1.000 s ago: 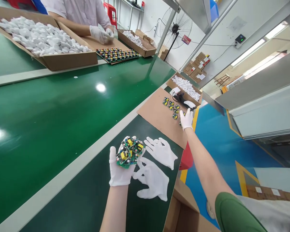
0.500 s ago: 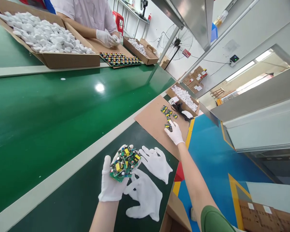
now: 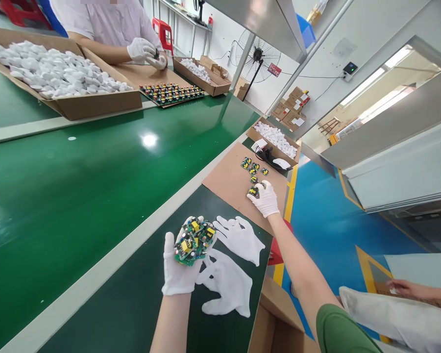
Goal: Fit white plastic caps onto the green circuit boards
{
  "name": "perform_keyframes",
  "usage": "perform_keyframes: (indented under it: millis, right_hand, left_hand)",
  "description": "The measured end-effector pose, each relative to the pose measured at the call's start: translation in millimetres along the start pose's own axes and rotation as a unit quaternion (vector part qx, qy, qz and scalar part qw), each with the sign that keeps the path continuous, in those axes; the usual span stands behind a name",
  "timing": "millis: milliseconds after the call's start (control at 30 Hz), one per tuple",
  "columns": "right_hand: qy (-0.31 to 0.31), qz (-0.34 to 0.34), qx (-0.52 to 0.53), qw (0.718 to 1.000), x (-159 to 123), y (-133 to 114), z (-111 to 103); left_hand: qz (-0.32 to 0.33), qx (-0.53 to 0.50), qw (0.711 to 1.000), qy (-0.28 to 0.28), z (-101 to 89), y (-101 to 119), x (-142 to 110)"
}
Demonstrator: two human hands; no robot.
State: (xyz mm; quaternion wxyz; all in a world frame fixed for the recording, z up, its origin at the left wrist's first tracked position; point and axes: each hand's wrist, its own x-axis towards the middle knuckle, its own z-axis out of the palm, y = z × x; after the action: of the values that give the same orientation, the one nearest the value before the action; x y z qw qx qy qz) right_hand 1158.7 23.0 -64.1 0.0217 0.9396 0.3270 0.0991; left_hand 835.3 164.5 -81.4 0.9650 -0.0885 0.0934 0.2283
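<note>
My gloved left hand (image 3: 182,274) is palm up, cradling a pile of small green circuit boards (image 3: 194,241) with yellow transformers. Over the brown cardboard sheet (image 3: 228,171), my gloved right hand (image 3: 266,198) has its fingers closed around one circuit board (image 3: 253,190). Just beyond its fingertips lies another board (image 3: 254,179), and several more boards (image 3: 253,166) are spread farther up the sheet. Two spare white gloves, one upper (image 3: 242,240) and one lower (image 3: 230,284), lie flat on the dark green tabletop beside my left hand.
A box of white plastic parts (image 3: 275,139) and a black tool (image 3: 272,159) sit at the sheet's far end. Across the green belt (image 3: 106,181), a gloved co-worker (image 3: 141,49) handles a part near rows of boards (image 3: 172,93). An open carton (image 3: 279,318) stands below the table's edge.
My right hand's fingers are now on a board at the near end of the sheet. The view has shifted slightly. Another person's arm and a white bag have appeared at lower right.
</note>
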Motion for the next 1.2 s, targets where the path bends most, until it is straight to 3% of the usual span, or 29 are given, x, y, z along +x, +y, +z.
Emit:
perform_keyframes:
  millis: [300, 567, 767, 1033, 1133, 1200]
  right_hand:
    - [-0.037, 0.058, -0.035, 0.997, -39, 16, -1]
    - [-0.058, 0.07, -0.043, 0.995, -38, 13, -17]
    - [-0.065, 0.095, -0.017, 0.993, -40, 9, -20]
    - [-0.055, 0.19, 0.12, 0.973, -34, 9, -27]
    - [-0.033, 0.243, 0.215, 0.945, -30, 8, -32]
    - [-0.011, 0.284, 0.295, 0.912, -25, 6, -36]
  left_hand:
    - [0.032, 0.013, 0.998, 0.054, 5.3, 3, 1]
    - [0.026, 0.031, 0.992, 0.116, 19.7, 3, 1]
    - [0.036, 0.034, 0.995, 0.088, 16.4, 4, 2]
    - [0.052, 0.065, 0.988, 0.132, 26.8, 3, 2]
    - [0.078, 0.102, 0.975, 0.183, 41.1, -1, 1]
    - [0.091, 0.126, 0.967, 0.201, 49.1, -4, 1]
